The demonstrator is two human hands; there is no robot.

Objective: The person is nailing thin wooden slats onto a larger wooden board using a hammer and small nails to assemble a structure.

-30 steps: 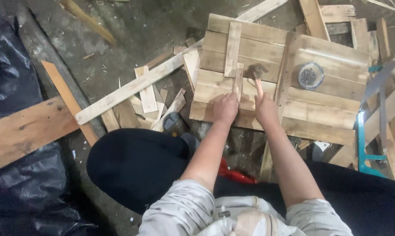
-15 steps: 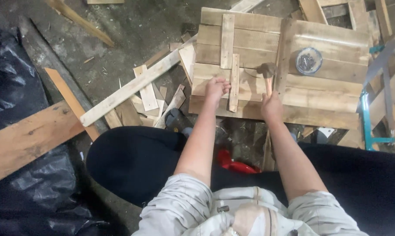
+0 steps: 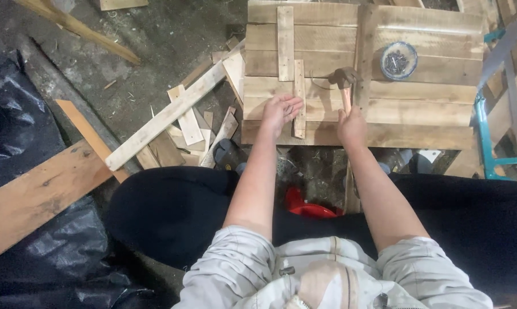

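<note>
— Where's the hammer?
— In the right hand (image 3: 351,127), closed round the lower handle. The hammer (image 3: 344,86) runs up the frame, head at the top, just right of centre over the plank panel (image 3: 430,86).
— And the other hand?
— The left hand (image 3: 280,109) lies open, fingers loose, touching the short upright slat (image 3: 299,97) — its long axis runs top to bottom, just left of the hammer head. The left hand is nearer it.
— Anything close by?
— A longer slat (image 3: 284,43) above, a round dish of nails (image 3: 398,60) to the upper right, offcuts (image 3: 189,123) left of centre. Nothing lies between hammer and slat.
</note>
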